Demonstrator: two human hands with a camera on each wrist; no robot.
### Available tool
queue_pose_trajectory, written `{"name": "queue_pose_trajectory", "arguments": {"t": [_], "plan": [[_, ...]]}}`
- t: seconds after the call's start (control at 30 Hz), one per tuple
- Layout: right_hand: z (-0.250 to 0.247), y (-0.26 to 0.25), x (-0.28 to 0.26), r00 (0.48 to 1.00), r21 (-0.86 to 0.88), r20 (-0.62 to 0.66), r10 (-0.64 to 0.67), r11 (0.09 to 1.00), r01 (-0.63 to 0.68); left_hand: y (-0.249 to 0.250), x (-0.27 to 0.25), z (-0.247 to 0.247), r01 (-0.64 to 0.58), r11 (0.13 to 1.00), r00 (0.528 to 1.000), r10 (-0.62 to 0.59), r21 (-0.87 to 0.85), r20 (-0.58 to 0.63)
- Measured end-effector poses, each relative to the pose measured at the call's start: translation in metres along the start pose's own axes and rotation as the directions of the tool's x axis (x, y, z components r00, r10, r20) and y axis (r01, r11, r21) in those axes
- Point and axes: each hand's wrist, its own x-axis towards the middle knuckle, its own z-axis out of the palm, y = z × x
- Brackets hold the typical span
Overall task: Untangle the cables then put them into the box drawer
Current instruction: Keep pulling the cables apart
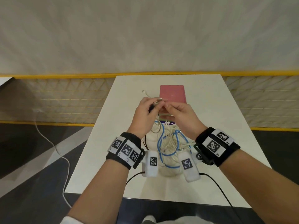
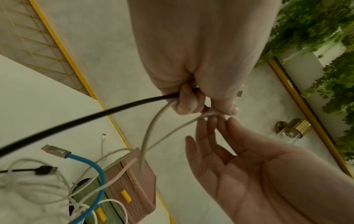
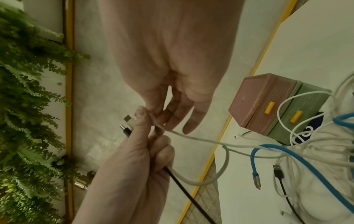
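Both hands are up above the surface (image 1: pixel 202 110), working in the air over the heap. The left hand (image 1: pixel 142 115) is clenched around a black cable (image 2: pixel 76 119) and a white cable (image 2: pixel 151 128) together, with their metal plugs poking out past its fingers, and that looks like a deliberate anchor: hold the freed ends high so the rest hangs and shows where it crosses. The right hand (image 1: pixel 182 118) comes in from the other side, its thumb and forefinger nipping the thin white strand right at the left thumb while the other fingers fan out loose, seemingly to tease that strand away from the pair. Below, the tangle of cables (image 1: pixel 169 143) lies piled on the surface between the wrists, pale white loops wound through a thick blue cable (image 3: pixel 298 160) with a silver plug, plus a black USB plug (image 3: pixel 278 173) lying flat nearby. It reads as still well knotted, so the untangling is at an early stage. Just beyond the heap stands the box drawer (image 3: pixel 258 104), a pink tier on top of a green one, each with a yellow handle, cables draped over its front. Whether either drawer is pulled out cannot be told from here. One white lead (image 1: pixel 146 93) trails off alone beside the box.
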Motion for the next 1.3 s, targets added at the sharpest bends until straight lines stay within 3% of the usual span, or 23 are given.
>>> {"name": "queue_pose_trajectory", "arguments": {"t": [0.2, 0.33, 0.47, 0.53, 0.6, 0.7, 0.8, 0.87, 0.93, 1.03, 1.1, 1.13, 1.2, 1.3], "plan": [[0.014, 0.007, 0.006, 0.995, -0.163, 0.097, -0.028, 0.986, 0.044, 0.003, 0.007, -0.002, 0.046, 0.997, 0.99, -0.054, -0.063, -0.134], [0.009, 0.016, 0.007, 0.966, -0.403, 0.249, -0.066, 0.9, 0.165, 0.014, 0.013, -0.016, 0.031, 0.979, 0.979, -0.07, -0.201, -0.192], [-0.014, 0.028, 0.006, 0.973, -0.54, 0.225, -0.046, 0.826, 0.164, 0.018, 0.021, -0.038, 0.051, 0.894, 0.951, -0.18, -0.446, -0.251], [-0.028, 0.033, 0.008, 0.978, -0.598, 0.207, -0.006, 0.791, 0.132, 0.017, 0.02, -0.048, 0.076, 0.934, 0.942, -0.181, -0.348, -0.282], [-0.039, 0.035, 0.011, 0.983, -0.629, 0.182, 0.025, 0.772, 0.097, 0.017, 0.019, -0.056, 0.055, 0.986, 0.959, -0.095, -0.155, -0.267], [-0.045, 0.032, 0.015, 0.991, -0.636, 0.134, -0.007, 0.767, 0.092, 0.015, 0.016, -0.047, -0.008, 1.0, 0.999, 0.01, 0.029, -0.041], [-0.039, 0.022, 0.018, 0.988, -0.615, 0.126, -0.088, 0.775, 0.147, 0.011, 0.011, -0.019, 0.037, 0.967, 0.97, -0.095, 0.252, 0.222], [-0.034, 0.011, 0.019, 0.98, -0.588, 0.131, -0.149, 0.784, 0.198, 0.008, 0.01, -0.006, 0.046, 0.938, 0.942, -0.156, 0.345, 0.297], [-0.034, 0.005, 0.017, 0.98, -0.544, 0.126, -0.151, 0.816, 0.196, 0.011, 0.013, -0.003, 0.056, 0.94, 0.957, -0.147, 0.336, 0.251], [-0.045, 0.018, 0.008, 0.989, -0.506, 0.128, -0.072, 0.853, 0.127, 0.025, 0.025, -0.013, 0.034, 0.972, 0.998, -0.023, 0.233, -0.051], [-0.053, 0.031, 0.0, 0.992, -0.516, 0.122, -0.033, 0.852, 0.092, 0.03, 0.037, -0.027, 0.058, 0.989, 0.958, -0.017, 0.136, -0.286], [-0.055, 0.035, -0.002, 0.994, -0.515, 0.106, -0.023, 0.854, 0.075, 0.028, 0.04, -0.035, 0.09, 0.984, 0.941, -0.033, 0.153, -0.338], [-0.057, 0.036, -0.003, 0.996, -0.52, 0.081, -0.024, 0.852, 0.063, 0.019, 0.042, -0.045, 0.152, 0.937, 0.942, -0.041, 0.314, -0.334], [-0.053, 0.024, 0.001, 0.995, -0.582, 0.079, -0.065, 0.807, 0.099, 0.012, 0.03, -0.036, 0.074, 0.708, 0.988, 0.044, 0.702, -0.148]]}}
